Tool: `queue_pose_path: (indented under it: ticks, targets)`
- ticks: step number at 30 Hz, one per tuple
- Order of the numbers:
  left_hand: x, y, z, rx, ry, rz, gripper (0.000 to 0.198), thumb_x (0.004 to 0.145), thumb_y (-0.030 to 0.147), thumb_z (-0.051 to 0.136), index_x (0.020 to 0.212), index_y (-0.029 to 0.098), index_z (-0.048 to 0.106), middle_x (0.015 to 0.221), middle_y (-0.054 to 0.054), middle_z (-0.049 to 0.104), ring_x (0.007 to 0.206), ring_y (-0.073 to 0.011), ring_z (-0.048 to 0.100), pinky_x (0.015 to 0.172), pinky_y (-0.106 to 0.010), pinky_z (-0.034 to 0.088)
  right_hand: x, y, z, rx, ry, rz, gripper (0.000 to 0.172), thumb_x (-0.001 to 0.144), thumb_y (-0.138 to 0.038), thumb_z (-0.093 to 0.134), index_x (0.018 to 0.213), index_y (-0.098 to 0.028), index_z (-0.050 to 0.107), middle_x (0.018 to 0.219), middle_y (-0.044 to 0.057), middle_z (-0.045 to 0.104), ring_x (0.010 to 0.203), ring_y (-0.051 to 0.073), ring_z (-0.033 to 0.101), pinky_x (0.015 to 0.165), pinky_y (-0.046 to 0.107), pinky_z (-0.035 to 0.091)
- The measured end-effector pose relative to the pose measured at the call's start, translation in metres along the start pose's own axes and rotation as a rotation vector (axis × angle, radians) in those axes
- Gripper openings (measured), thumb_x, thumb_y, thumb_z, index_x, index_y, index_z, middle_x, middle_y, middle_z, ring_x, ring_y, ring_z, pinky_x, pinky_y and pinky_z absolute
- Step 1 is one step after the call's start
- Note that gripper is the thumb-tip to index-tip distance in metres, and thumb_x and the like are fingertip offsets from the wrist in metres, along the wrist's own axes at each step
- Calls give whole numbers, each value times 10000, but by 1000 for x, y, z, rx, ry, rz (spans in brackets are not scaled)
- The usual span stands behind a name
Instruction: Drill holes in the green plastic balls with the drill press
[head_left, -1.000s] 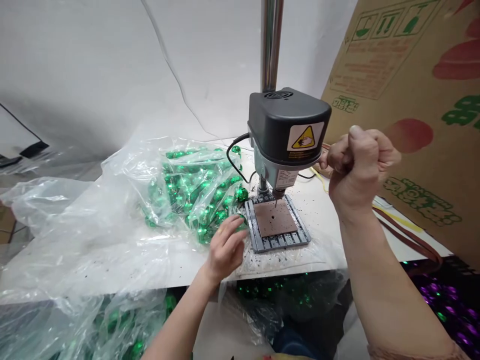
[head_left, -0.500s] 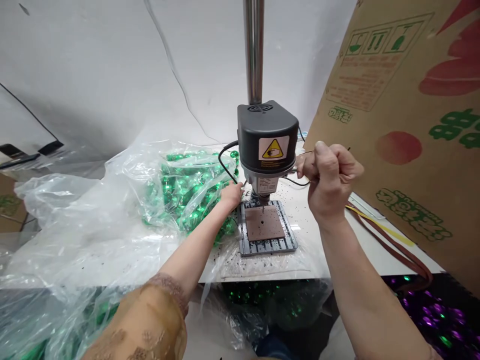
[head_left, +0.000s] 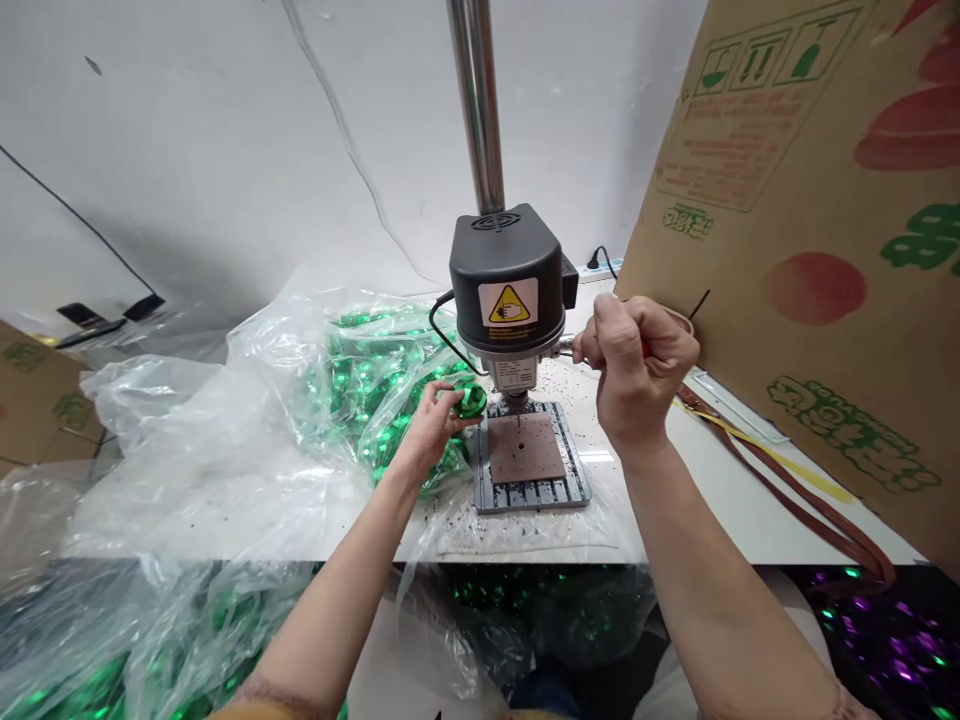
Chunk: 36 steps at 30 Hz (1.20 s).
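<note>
My left hand (head_left: 435,422) pinches a shiny green ball (head_left: 471,402), just left of the drill press's base. With its fingers wrapped round the feed handle (head_left: 564,346) at the machine's right side, my right hand (head_left: 637,365) is closed. The bench drill press (head_left: 506,270) has a black motor housing with a yellow warning sticker. Below its chuck and bit, a brown square board (head_left: 526,447) with a small dark hole lies on the slotted metal base (head_left: 536,495). A clear plastic bag (head_left: 300,350) full of green shiny balls (head_left: 375,370) lies left of the machine.
Dark chips litter the white table (head_left: 607,480) around the base. A large cardboard box (head_left: 750,250) leans at the right, with brown straps (head_left: 795,490) beside it. Purple and green shiny pieces (head_left: 885,640) sit below the table's right end. The steel column (head_left: 478,110) rises behind the motor.
My left hand has drawn back from beside the chuck, and a green ball now shows in its fingers. My right hand stays on the handle. The camera view has shifted slightly.
</note>
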<state>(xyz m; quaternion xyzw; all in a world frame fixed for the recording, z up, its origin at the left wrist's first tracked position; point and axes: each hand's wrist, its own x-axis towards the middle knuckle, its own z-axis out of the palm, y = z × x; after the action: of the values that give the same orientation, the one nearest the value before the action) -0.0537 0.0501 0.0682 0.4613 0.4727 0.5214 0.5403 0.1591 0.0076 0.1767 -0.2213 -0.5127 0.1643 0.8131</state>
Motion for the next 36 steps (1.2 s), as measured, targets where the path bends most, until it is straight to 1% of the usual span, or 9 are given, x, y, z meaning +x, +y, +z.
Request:
queue_pose_path:
  ticks: [3,5,8,12,15,20,27,32,36]
  targets:
    - [-22,5,11,-299,-80,-130,395,810,348,670,1159,232,527,1031,-40,662,911,-196,685,877,-468,598,-1,0,0,3,5,-4,472,893,-300,622,527,-208,337,490,-70,290,449,64,340,452,285,314]
    - [-31,3,17,-375,-111,-155,375,818,325,666,1157,219,548,1083,-58,672,961,-204,685,931,-476,583,-1,1,0,4,0,-8,466,895,-292,619,528,-210,342,488,-68,305,447,67,348,449,290,306]
    - [-38,-7,22,-393,-88,-138,348,794,308,711,1094,218,559,1068,-46,683,944,-194,689,926,-455,580,-2,1,-1,-1,3,-21,463,894,-301,621,527,-213,353,484,-69,313,447,69,349,454,293,303]
    - [-39,-28,26,-245,-19,-61,467,748,336,777,1154,228,573,1038,-24,700,888,-155,684,852,-329,557,-2,1,-1,7,3,0,470,888,-328,629,534,-217,341,495,-72,300,455,69,349,462,296,308]
    - [-35,-41,28,-97,-13,28,494,727,348,808,1154,200,607,1026,-33,715,928,-147,672,870,-272,508,-2,0,-1,14,-9,10,462,897,-329,619,547,-213,341,507,-73,306,462,62,356,472,293,307]
    - [-27,-54,27,44,-71,98,495,721,355,834,1129,193,606,1058,-54,722,969,-167,666,901,-292,493,-2,0,-1,26,-21,-5,457,903,-298,616,555,-200,338,512,-73,316,466,49,369,481,283,298]
    - [-23,-64,25,106,-167,143,479,736,388,838,1111,205,602,1101,-67,715,981,-190,669,881,-315,518,-2,1,0,26,-21,-38,445,910,-289,607,550,-215,357,510,-72,307,464,59,345,482,290,336]
    - [-25,-66,24,227,-150,217,501,726,366,839,1153,209,631,1149,-73,692,1011,-213,661,913,-349,521,-3,0,0,26,-19,-44,445,910,-272,607,551,-213,349,509,-71,306,459,59,341,474,294,323]
    - [-29,-64,25,356,-163,270,554,721,331,831,1222,208,629,1207,-84,680,1086,-238,633,980,-382,488,-4,2,0,-8,-21,-66,459,918,-290,597,560,-215,319,512,-66,278,459,63,342,473,293,333]
